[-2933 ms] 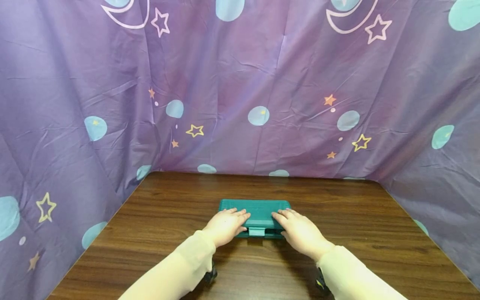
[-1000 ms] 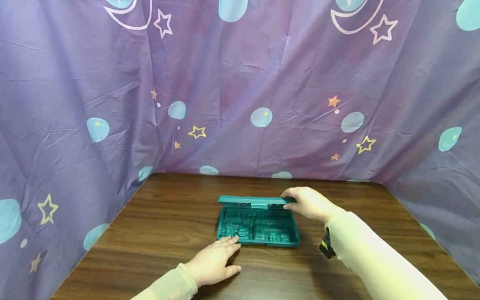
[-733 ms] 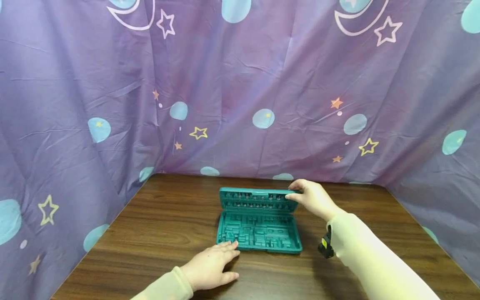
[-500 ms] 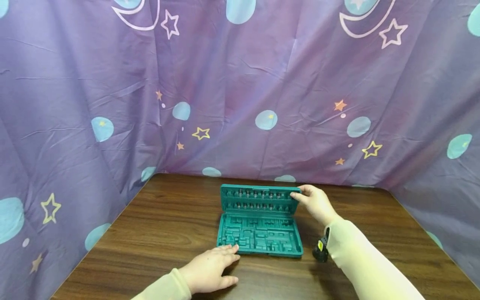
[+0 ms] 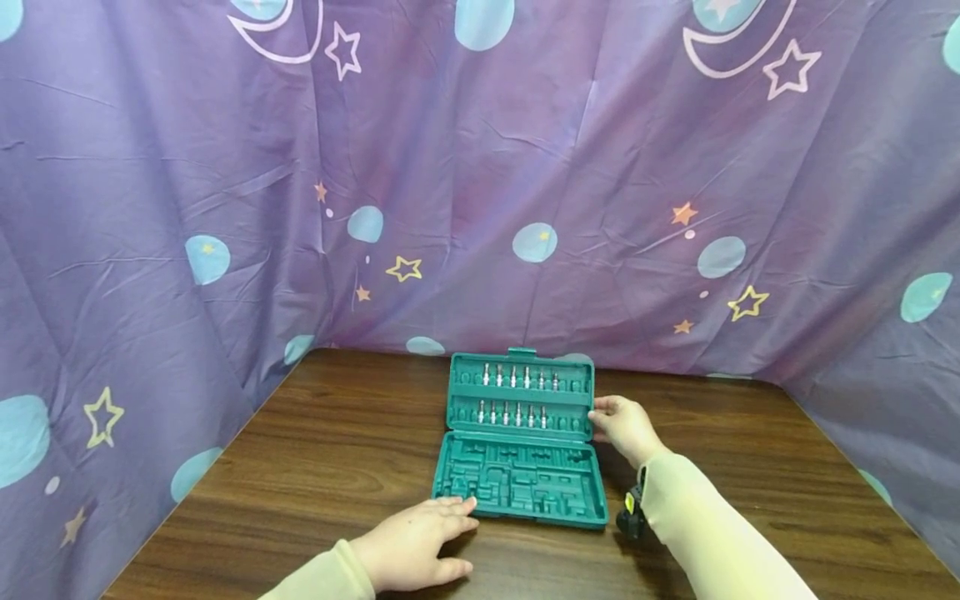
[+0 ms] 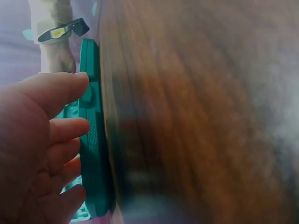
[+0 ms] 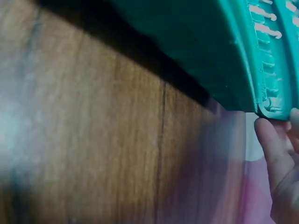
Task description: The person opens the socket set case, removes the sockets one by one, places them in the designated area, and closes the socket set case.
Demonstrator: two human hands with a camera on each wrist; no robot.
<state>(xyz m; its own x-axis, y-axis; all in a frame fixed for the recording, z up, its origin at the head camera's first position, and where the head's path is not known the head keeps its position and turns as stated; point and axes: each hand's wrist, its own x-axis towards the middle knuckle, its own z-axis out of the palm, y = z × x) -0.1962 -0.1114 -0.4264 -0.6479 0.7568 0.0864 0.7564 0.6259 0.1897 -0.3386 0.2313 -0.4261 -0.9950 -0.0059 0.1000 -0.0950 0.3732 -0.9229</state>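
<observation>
From here I see the pale-yellow-sleeved left arm (image 5: 321, 577) held low; its bare left hand (image 5: 408, 543) lies back upward, fingers loosely extended, thumb held apart. The pale-yellow-sleeved right arm (image 5: 720, 533) reaches farther forward, angled inward; its bare right hand (image 5: 630, 431) pinches, thumb set against the fingers.

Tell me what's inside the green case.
The lid holds two rows of silver bits; the base shows molded recesses. The left hand covers part of its near-left corner, unseen here.
</observation>
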